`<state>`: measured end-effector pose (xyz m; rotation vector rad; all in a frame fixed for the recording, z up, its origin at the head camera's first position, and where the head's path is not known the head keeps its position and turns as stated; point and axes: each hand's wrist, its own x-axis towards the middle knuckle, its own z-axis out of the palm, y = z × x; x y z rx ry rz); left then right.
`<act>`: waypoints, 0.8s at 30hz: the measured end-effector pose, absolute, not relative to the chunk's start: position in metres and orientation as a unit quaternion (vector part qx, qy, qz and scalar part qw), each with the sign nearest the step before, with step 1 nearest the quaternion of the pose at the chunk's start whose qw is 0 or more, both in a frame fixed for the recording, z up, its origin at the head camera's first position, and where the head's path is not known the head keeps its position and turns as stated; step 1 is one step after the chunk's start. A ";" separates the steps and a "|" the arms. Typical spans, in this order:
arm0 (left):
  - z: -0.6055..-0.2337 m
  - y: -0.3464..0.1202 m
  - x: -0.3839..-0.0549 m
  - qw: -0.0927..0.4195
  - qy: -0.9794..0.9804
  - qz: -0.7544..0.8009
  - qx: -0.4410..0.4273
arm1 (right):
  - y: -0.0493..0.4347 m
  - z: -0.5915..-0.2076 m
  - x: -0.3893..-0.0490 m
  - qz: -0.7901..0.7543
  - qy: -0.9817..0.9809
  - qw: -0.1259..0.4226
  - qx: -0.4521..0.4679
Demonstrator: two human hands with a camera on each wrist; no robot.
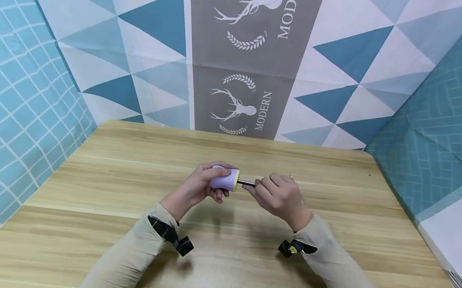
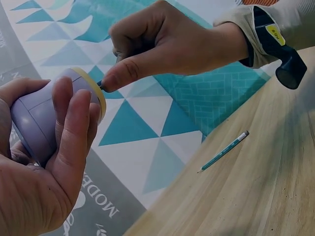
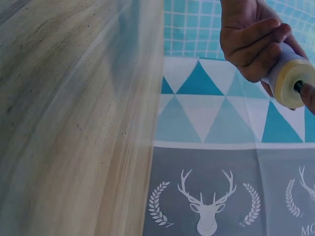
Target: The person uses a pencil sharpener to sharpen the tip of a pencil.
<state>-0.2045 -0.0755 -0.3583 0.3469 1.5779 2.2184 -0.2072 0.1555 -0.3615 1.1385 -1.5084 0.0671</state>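
My left hand (image 1: 205,182) grips a lilac pencil sharpener (image 1: 222,179) with a yellow front rim, fingers wrapped round its body. In the right wrist view, the sharpener's yellow face (image 3: 289,81) shows a round hole with a dark pencil (image 3: 298,86) in it. My right hand (image 1: 278,195) pinches this thin dark pencil (image 1: 246,183) between thumb and curled fingers, close to the sharpener's opening. Most of the pencil's length is hidden in the right hand. Both hands are raised over the wooden table (image 1: 217,266).
A teal pencil (image 2: 224,151) lies on the table in the left wrist view; in the head view the right hand mostly covers it. Patterned cloth (image 1: 245,55) hangs behind the table, with blue cloth (image 1: 17,67) at the left side. A camera (image 1: 185,246) is strapped to each wrist.
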 end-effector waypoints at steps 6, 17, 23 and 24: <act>-0.358 -0.077 -0.206 0.189 0.562 0.796 0.123 | 0.154 -0.356 -0.205 0.071 -0.709 0.497 0.495; -0.358 -0.075 -0.205 0.195 0.569 0.790 0.116 | 0.156 -0.332 -0.196 0.334 -0.864 0.083 0.368; -0.362 -0.073 -0.206 0.204 0.571 0.787 0.115 | 0.159 -0.312 -0.204 0.423 -0.850 -0.205 0.237; -0.363 -0.073 -0.206 0.204 0.570 0.787 0.114 | 0.159 -0.310 -0.207 0.435 -0.839 -0.244 0.218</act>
